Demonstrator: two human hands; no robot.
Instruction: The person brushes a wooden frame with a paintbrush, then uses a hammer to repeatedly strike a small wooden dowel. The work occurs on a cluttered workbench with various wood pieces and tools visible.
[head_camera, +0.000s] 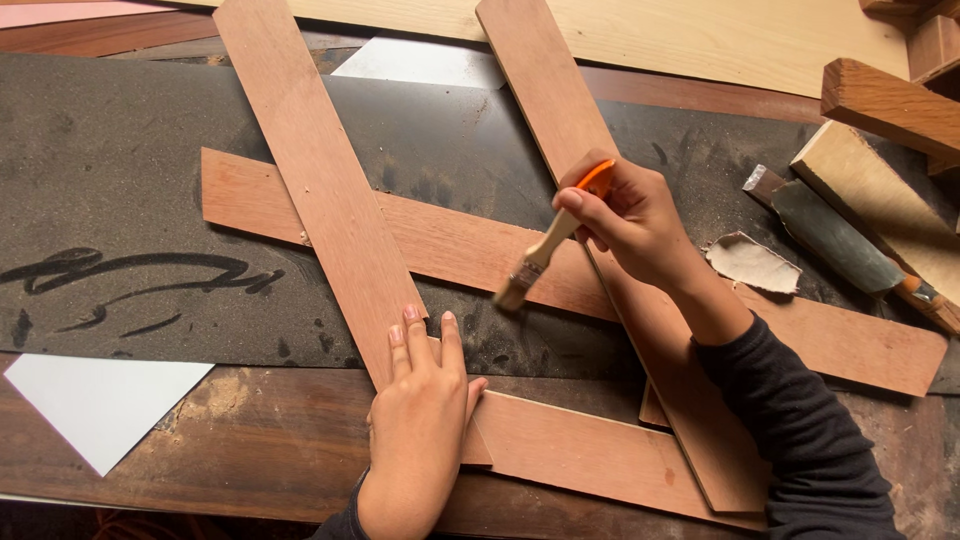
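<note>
The right hand (630, 220) grips a wooden, orange-tipped paintbrush (545, 250), hiding its handle end, while the left hand (420, 415) lies flat, grasping nothing, on a reddish plywood strip (320, 190).

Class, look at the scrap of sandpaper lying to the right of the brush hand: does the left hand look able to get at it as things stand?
Probably not easily. The left hand lies flat on a wooden strip, and the right hand, holding the brush, lies between it and the sandpaper scrap.

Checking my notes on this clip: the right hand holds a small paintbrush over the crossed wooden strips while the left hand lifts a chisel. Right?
Not quite. In the head view the left hand lies flat on a wooden strip; the chisel lies untouched. The right hand does hold the paintbrush.
</note>
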